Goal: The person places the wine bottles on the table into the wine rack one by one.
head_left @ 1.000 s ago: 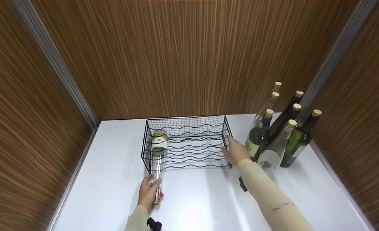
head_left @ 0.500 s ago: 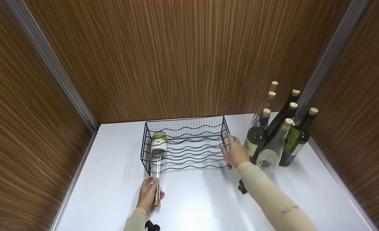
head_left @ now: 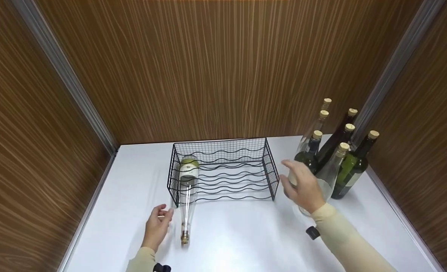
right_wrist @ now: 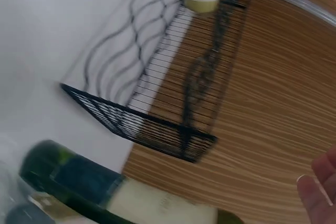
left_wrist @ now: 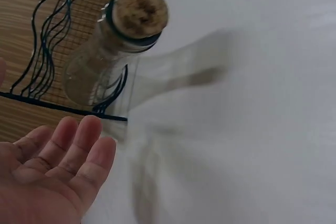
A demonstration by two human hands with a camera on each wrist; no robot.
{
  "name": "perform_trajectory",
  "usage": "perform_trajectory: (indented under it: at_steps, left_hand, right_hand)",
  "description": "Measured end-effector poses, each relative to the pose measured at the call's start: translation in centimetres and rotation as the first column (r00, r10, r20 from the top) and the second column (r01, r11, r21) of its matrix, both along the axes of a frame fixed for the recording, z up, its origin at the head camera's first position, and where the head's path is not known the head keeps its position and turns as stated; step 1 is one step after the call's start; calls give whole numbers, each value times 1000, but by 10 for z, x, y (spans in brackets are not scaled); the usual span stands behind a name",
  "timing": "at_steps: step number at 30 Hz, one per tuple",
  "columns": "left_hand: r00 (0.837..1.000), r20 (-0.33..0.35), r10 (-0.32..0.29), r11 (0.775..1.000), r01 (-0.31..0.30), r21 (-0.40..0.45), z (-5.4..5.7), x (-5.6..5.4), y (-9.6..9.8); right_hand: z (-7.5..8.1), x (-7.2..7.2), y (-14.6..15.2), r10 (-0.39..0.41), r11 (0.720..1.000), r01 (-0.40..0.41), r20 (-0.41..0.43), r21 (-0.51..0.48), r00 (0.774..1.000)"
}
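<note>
A clear glass bottle with a cork and a white-and-green label [head_left: 189, 170] lies in the leftmost slot of a black wire wine rack [head_left: 223, 175], its neck pointing toward me. Just left of that neck, my left hand [head_left: 157, 226] is off the bottle, fingers loosely bent. In the left wrist view the cork [left_wrist: 140, 13] faces the camera, apart from the fingertips. My right hand [head_left: 303, 187] hovers between the rack's right side and the standing bottles, fingers spread and holding nothing. Behind it, a clear bottle [head_left: 335, 166] and a dark green bottle [head_left: 308, 156] are partly hidden.
Several corked bottles stand close together at the right, among them a green bottle [head_left: 350, 170] near the side wall. Wood-grain panels [head_left: 216, 75] enclose the white table [head_left: 227, 234] at the back and both sides.
My left hand has let go of the bottle neck and moved left. My right hand has left the rack's right side and moved right toward the standing bottles.
</note>
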State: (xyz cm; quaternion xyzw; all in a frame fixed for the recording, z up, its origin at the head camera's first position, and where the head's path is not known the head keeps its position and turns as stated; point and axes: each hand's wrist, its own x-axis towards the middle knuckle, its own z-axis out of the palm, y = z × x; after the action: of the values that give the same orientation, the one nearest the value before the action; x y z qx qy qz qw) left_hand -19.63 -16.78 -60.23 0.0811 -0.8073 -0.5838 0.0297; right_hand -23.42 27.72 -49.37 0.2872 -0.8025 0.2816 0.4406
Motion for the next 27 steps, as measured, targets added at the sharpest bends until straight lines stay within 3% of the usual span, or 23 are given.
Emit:
perform_trajectory:
  at_steps: [3, 6, 10, 12, 15, 18, 21, 23, 27]
  left_hand:
    - [999, -32, 19, 997, -21, -74, 10, 1, -8]
    - [998, -55, 35, 992, -41, -117, 18, 3, -15]
    - [997, -78, 28, 989, -39, -144, 27, 4, -19]
    - [996, -87, 14, 988, -27, -155, 30, 5, -20]
    - [994, -109, 2, 985, -20, -170, 34, 5, -22]
    - [991, -135, 8, 984, -32, -174, 36, 6, -23]
    - [987, -161, 17, 984, -44, -170, 36, 6, -24]
    - [985, -169, 17, 986, -45, -163, 35, 6, -24]
    - [987, -161, 9, 989, -32, -146, 33, 6, -22]
  right_hand:
    - [20, 9, 9, -3, 995, -11, -139, -99, 990]
    - [41, 17, 18, -73, 975, 17, -248, -223, 966]
    - [63, 27, 33, -225, 909, 91, -294, -406, 929]
    - [66, 31, 43, -279, 867, 129, -255, -482, 926]
    - [62, 32, 61, -295, 827, 183, -134, -531, 946]
    - [53, 31, 74, -242, 829, 212, 9, -517, 970]
    - [42, 31, 79, -187, 839, 225, 126, -496, 974]
    - [35, 32, 80, -165, 838, 244, 200, -489, 966]
    - [18, 33, 84, -143, 829, 302, 343, -471, 928]
